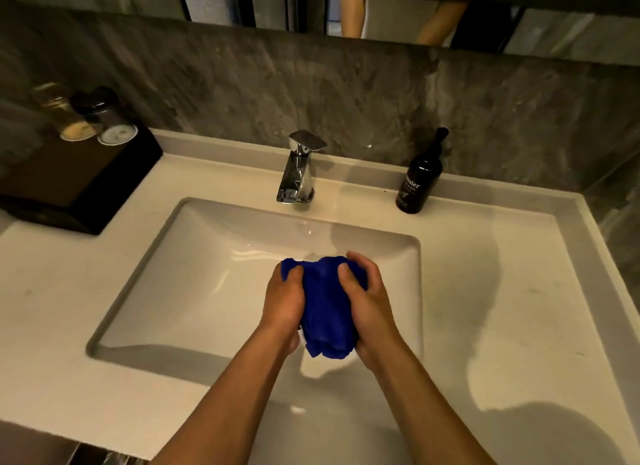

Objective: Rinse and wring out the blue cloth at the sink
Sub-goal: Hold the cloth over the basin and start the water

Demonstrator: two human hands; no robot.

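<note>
While the left hand and right hand clench it, the blue cloth hangs lengthwise toward the person over the sink.

Blue cloth bunched, held over white sink.

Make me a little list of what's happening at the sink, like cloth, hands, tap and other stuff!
cloth: blue cloth, bunched up, held over the sink
left hand: grips the cloth's left side
right hand: grips the cloth's right side, fingers curled over the top
tap: shiny, behind the basin; no running water visible
bottle: dark pump bottle, right of the tap
box: dark, far left, two jars on top
</note>
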